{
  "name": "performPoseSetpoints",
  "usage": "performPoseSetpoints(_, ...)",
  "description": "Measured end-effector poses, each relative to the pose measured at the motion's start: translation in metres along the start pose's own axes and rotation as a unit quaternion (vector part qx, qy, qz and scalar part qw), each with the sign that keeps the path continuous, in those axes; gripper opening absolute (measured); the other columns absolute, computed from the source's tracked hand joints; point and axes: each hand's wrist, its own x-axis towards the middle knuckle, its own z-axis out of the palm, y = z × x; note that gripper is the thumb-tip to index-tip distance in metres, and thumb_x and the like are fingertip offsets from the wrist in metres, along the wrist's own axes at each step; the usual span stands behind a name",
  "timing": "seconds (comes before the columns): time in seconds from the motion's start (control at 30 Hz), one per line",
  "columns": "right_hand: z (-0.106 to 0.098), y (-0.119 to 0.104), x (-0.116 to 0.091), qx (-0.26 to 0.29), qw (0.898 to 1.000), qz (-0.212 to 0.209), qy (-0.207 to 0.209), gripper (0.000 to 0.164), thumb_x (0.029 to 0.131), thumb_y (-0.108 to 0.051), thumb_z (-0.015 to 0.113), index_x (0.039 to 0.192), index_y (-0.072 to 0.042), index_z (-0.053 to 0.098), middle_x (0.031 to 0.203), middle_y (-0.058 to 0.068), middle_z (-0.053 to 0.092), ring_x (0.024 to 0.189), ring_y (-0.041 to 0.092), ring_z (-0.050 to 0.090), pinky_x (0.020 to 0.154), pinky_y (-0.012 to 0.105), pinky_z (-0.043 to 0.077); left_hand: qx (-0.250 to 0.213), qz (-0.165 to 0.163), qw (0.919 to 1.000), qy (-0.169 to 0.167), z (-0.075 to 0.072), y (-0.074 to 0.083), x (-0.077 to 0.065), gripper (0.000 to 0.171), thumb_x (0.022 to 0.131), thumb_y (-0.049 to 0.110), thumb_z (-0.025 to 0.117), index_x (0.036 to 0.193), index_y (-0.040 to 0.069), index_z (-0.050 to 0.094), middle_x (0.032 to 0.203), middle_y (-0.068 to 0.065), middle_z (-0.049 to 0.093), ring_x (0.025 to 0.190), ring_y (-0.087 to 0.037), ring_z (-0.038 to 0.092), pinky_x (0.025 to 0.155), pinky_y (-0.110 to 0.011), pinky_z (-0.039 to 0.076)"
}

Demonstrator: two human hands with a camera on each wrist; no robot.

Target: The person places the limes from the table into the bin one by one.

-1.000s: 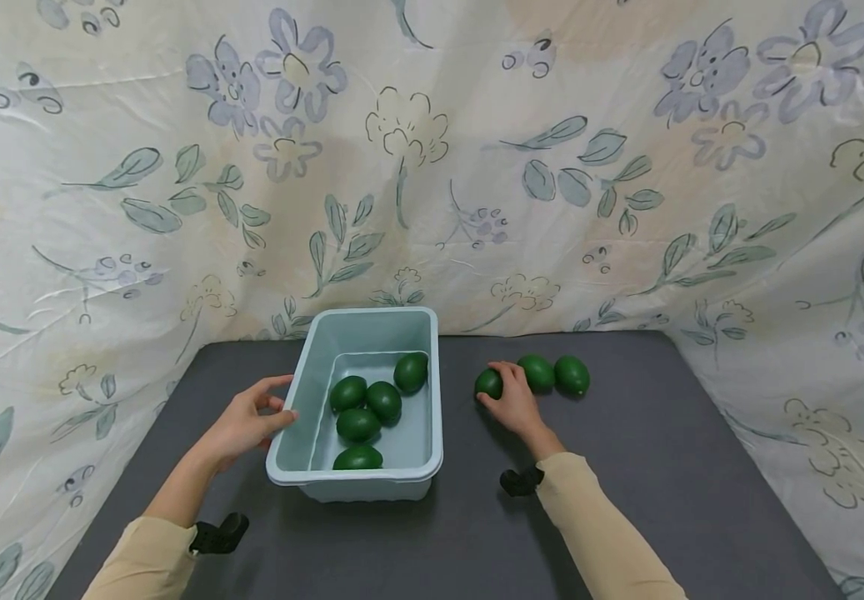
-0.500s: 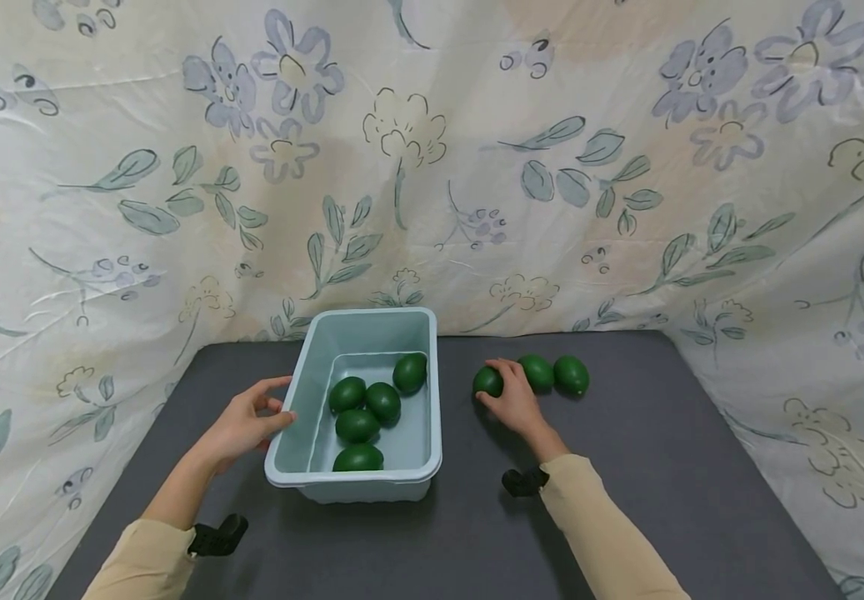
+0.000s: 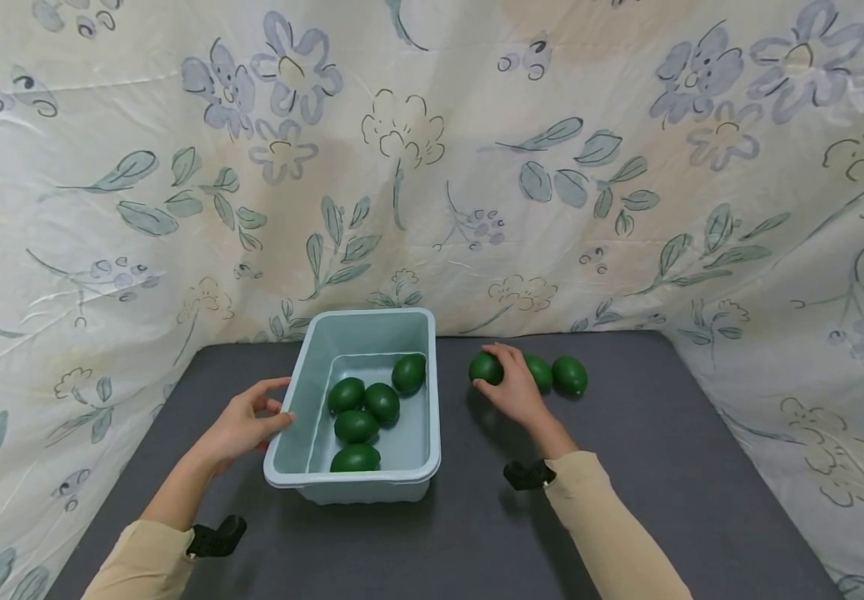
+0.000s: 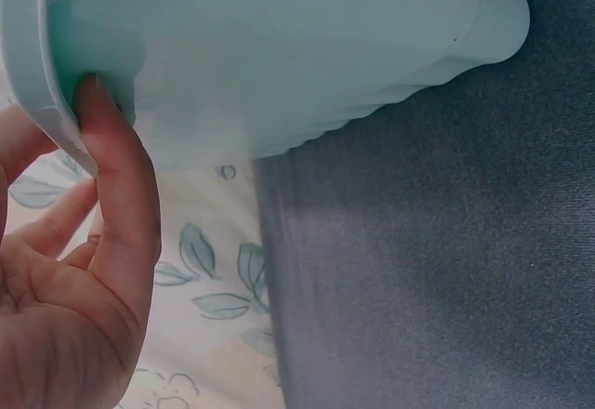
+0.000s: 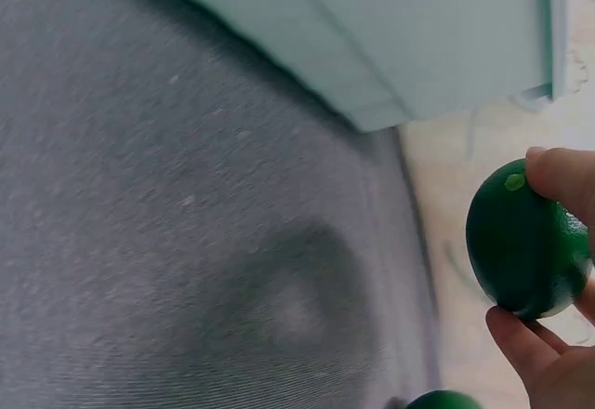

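Note:
My right hand [image 3: 516, 387] holds a smooth dark-green avocado [image 3: 486, 367] between thumb and fingers, just above the table right of the tub. In the right wrist view a pale green stem spot shows on this avocado [image 5: 521, 242], and its shadow lies on the cloth. My left hand [image 3: 242, 427] grips the left rim of a pale blue-green plastic tub [image 3: 360, 478]; in the left wrist view a digit of the left hand [image 4: 93, 270] curls against the tub wall [image 4: 279, 46]. Several avocados [image 3: 382, 404] lie loose in the tub.
Two more avocados lie on the table behind and right of my right hand: one partly hidden avocado [image 3: 539, 372] and one whole avocado [image 3: 570, 377]. A dark grey cloth [image 3: 671, 467] covers the table. A floral curtain [image 3: 432, 167] hangs behind and at both sides.
The avocado in my right hand has risen off the table, a little up and left, away from the other two. My left hand stays on the tub's rim.

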Motion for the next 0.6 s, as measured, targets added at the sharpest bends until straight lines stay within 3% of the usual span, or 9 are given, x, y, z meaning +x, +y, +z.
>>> performPoseSetpoints(0.33,-0.011,-0.019,0.005,-0.001,1.0,-0.024,0.005,0.06,0.08,-0.019,0.072,0.133,-0.01,0.045,0.135,0.017,0.037,0.119,0.033,0.043,0.094,0.049,0.04,-0.002,0.002,1.0,0.0,0.0,-0.001,0.0,0.067,0.087,0.015,0.062,0.143,0.009,0.026,0.1,-0.019,0.051,0.078,-0.022,0.062,0.062,-0.039,0.055)
performPoseSetpoints(0.6,-0.019,-0.036,0.007,0.008,0.999,-0.051,0.011,0.059,0.08,-0.018,0.071,0.132,-0.009,0.045,0.135,0.018,0.037,0.114,0.033,0.047,0.084,0.047,0.045,-0.005,-0.003,1.0,0.001,0.0,-0.001,0.001,0.066,0.088,0.013,0.062,0.143,0.01,0.026,0.1,-0.019,0.052,0.077,-0.022,0.062,0.061,-0.04,0.055)
